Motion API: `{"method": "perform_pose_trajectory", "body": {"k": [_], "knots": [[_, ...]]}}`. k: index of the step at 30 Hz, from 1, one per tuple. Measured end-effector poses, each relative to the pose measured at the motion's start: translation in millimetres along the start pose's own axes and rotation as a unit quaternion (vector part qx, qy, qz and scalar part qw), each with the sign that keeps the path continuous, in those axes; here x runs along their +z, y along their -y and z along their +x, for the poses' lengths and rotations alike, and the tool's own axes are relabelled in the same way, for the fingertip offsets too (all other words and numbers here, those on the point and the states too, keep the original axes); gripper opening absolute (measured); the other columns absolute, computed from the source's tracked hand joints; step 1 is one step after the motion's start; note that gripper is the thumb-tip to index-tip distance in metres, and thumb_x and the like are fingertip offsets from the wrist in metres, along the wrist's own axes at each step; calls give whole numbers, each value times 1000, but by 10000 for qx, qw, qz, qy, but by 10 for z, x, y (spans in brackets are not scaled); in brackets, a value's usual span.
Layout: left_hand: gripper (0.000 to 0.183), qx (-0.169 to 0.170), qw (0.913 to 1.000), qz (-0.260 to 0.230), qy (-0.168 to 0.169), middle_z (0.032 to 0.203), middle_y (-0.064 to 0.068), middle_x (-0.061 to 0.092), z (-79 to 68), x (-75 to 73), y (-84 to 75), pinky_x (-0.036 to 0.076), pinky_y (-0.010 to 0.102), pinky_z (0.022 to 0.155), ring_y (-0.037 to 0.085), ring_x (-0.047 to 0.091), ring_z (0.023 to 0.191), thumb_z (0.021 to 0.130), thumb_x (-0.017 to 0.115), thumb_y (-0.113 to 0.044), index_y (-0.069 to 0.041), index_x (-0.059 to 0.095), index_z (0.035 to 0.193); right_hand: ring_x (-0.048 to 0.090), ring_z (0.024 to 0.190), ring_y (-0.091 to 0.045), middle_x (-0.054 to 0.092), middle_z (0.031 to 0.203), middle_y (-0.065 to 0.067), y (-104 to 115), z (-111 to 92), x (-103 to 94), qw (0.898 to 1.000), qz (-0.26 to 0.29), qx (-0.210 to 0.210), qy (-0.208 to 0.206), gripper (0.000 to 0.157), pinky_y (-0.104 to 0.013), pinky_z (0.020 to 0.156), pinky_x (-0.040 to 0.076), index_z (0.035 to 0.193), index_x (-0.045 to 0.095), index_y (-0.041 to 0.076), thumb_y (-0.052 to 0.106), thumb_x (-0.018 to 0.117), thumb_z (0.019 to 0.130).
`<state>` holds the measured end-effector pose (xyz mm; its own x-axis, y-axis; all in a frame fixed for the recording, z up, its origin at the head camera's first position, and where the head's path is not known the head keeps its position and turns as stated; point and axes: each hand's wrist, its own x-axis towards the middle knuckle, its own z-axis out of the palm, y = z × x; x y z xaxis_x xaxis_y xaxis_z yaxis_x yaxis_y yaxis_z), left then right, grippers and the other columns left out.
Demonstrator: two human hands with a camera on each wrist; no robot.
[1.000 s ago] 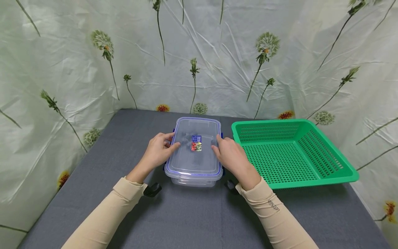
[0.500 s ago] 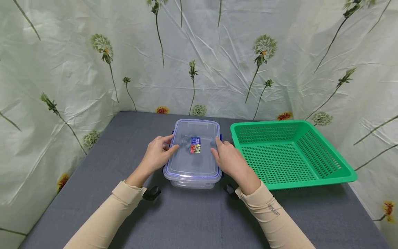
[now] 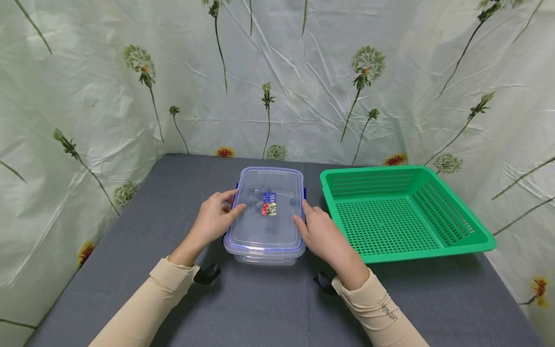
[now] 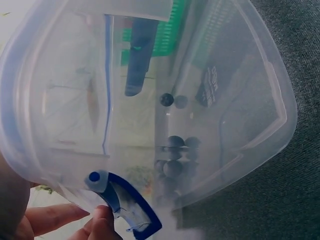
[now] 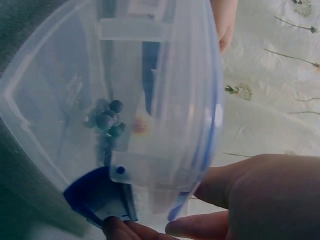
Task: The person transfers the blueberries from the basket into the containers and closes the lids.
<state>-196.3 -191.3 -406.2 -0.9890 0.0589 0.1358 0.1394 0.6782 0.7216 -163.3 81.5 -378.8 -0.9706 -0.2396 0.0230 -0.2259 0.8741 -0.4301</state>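
A clear plastic food container (image 3: pixel 265 231) with a blue-edged lid and a fruit label (image 3: pixel 269 204) stands on the table. Several dark round balls (image 5: pixel 105 122), resembling blueberries, show through its wall. My left hand (image 3: pixel 213 218) holds the left edge, thumb over the lid. In the left wrist view its fingertips touch a blue latch (image 4: pixel 139 198) that is swung out from the wall. My right hand (image 3: pixel 324 236) is at the right edge, thumb on the lid and index finger along the rim. Below, its other fingertips meet another swung-out blue latch (image 5: pixel 95 195).
A green perforated basket (image 3: pixel 433 254) sits just right of the container. Grey cloth (image 3: pixel 260 308) covers the table. Behind hangs a pale sheet (image 3: pixel 312 120) printed with dandelions. A black strap (image 3: pixel 208 274) sticks out at the left wrist, another (image 3: pixel 324 283) at the right.
My right hand has slid nearer to me along the container's right edge. The container has shifted slightly left, away from the basket. My left hand keeps its place on the edge.
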Motion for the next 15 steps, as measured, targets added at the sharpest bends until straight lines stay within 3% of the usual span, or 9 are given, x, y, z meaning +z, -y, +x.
{"method": "perform_pose_trajectory", "body": {"k": [6,10,15], "knots": [[59,-41,9999,42,135,121,21,66,-25,4,15,57,36,77,30,70,99,105,71,-30,-2,56,154,66,122,-40,59,139,-33,-15,-48,70,9994,208,85,-262,62,-54,101,59,160,41,-9,29,55,113],[61,-165,9997,61,167,128,23,66,-105,-14,55,60,50,88,36,69,112,106,69,-36,-6,53,157,57,137,-45,49,151,-35,-46,-122,138,9959,836,201,-272,68,-59,112,53,165,31,-6,32,54,113],[73,-520,9983,-128,216,143,24,59,-241,-53,124,56,61,103,42,64,129,105,68,-46,-10,44,163,41,153,-50,35,166,-34,-92,-219,230,9818,1842,371,-269,81,-70,122,39,170,18,-2,38,57,111]]}}
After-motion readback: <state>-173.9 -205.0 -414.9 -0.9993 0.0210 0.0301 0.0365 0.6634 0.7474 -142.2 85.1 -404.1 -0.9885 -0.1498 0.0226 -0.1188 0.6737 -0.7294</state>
